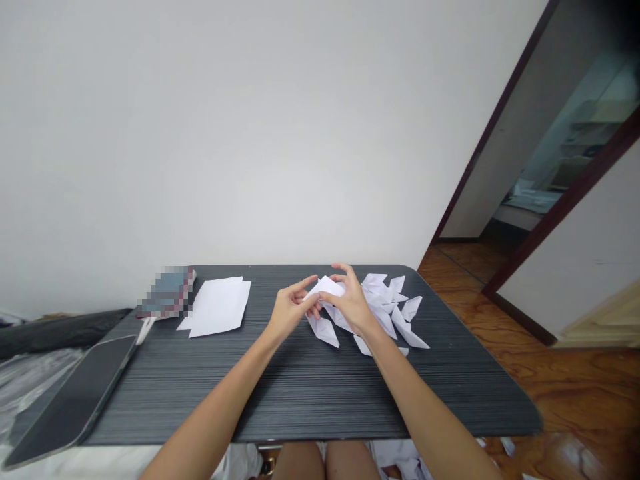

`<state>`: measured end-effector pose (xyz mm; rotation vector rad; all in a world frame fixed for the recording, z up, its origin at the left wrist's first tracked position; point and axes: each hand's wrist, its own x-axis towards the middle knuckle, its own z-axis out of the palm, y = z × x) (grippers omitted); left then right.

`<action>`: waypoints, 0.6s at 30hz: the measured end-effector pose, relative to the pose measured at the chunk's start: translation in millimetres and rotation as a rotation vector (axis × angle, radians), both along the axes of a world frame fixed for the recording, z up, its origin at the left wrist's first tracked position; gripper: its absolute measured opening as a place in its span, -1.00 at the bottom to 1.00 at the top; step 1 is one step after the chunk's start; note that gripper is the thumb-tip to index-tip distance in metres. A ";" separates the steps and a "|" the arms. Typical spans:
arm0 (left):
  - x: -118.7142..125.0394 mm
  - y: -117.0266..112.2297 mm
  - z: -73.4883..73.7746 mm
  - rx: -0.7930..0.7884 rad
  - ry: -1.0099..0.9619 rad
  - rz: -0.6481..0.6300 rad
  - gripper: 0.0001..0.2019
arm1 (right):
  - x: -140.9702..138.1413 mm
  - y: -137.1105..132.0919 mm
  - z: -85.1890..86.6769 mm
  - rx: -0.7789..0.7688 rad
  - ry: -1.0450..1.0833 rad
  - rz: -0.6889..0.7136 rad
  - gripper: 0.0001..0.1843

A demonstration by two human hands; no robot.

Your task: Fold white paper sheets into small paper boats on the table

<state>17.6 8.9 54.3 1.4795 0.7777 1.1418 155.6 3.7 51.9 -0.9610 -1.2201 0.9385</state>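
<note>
Between both hands, above the dark table, is a folded piece of white paper (331, 287) with a pointed top. My left hand (295, 303) grips its left side, thumb and fingers pressed on it. On the right side my right hand (351, 298) pinches it with the thumb, its index finger raised and curved. Folded white paper pieces (384, 303) lie in a loose pile behind and right of my right hand. One more folded piece (324, 330) rests on the table just below the hands. My fingers partly cover the held paper.
A stack of flat white sheets (220, 307) lies on the left of the dark table (320, 393). Beyond it is a partly blurred-out book-like item (167, 293). A tablet-like dark slab (75, 400) sits at the left edge. White wall behind; doorway at right.
</note>
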 end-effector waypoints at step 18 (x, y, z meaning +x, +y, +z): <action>-21.4 8.0 9.6 0.532 0.464 0.148 -0.72 | 8.5 -3.2 10.4 -0.051 -0.072 0.232 -0.69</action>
